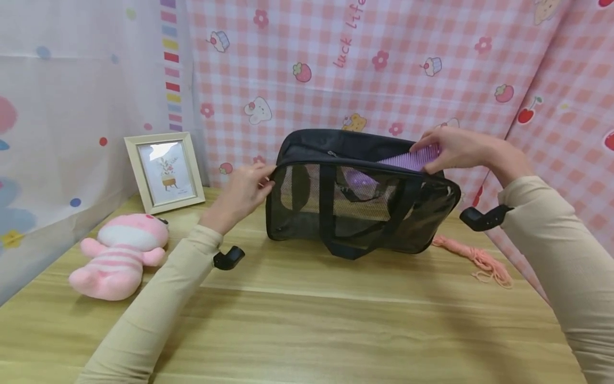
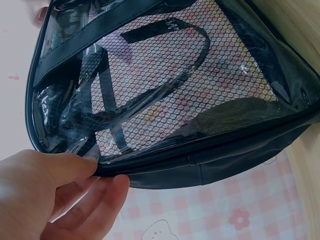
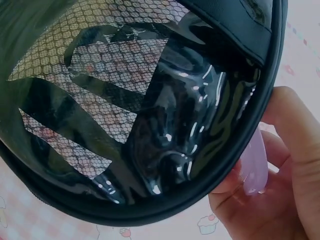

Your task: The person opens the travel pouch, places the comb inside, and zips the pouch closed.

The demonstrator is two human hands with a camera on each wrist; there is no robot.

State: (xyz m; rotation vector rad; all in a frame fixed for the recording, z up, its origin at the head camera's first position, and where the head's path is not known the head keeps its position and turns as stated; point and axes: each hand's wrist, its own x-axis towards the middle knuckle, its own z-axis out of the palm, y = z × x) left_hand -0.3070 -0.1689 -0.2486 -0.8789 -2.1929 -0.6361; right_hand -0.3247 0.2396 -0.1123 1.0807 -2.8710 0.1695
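A black bag [image 1: 297, 213] with a clear front, mesh back and black handles stands upright on the table, its zipped top open. My left hand [image 1: 244, 192] pinches the bag's upper left corner, thumb on the front side and fingers behind the rim, as the left wrist view shows. At the right end of the opening, my right hand [image 1: 455, 146] grips a purple comb [image 1: 408, 160], its teeth pointing up. The comb's lower part shows dimly through the clear front. In the right wrist view, the comb's rounded end [image 3: 256, 162] sticks out between thumb and fingers, beside the bag's edge.
On the wooden table [image 1: 336, 320], a pink striped plush toy [image 1: 120, 256] lies at the left. Behind it stands a cream picture frame [image 1: 168, 173]. A bundle of peach cord [image 1: 475, 258] lies right of the bag, and a pink checked curtain [image 1: 307, 101] hangs behind.
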